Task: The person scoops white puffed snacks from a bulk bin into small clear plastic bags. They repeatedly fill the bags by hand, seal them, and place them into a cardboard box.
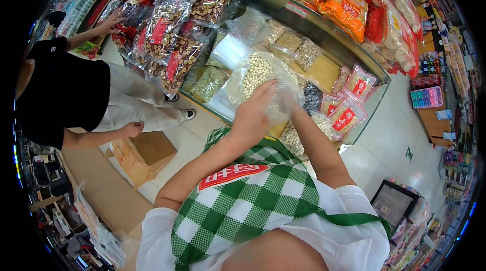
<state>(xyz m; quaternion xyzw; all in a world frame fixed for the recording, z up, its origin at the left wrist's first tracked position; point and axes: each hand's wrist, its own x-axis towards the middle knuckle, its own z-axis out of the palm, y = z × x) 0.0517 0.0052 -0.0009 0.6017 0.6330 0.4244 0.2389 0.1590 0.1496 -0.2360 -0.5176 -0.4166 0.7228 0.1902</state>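
A clear plastic bag [237,81] of pale round dried seeds [258,73], which look like lotus seeds, lies over a glass-sided display case. My left hand [251,115] pinches the film near the bag's mouth, its fingertips over the seeds. Just to the right, my right hand [291,98] is blurred and partly veiled by the clear film, so its fingers are hard to make out. Beneath and beside the bag are a stack of clear empty bags [230,51], bags of green dried goods [210,82] and dark dried pieces [312,96].
Small red-labelled packets [344,117] lie at the right inside the glass case [374,109]. Bagged dried slices [169,24] pile up at the left. A person in black [72,92] stands there beside an open cardboard box [146,157]. Orange packages [347,10] fill the raised back shelf.
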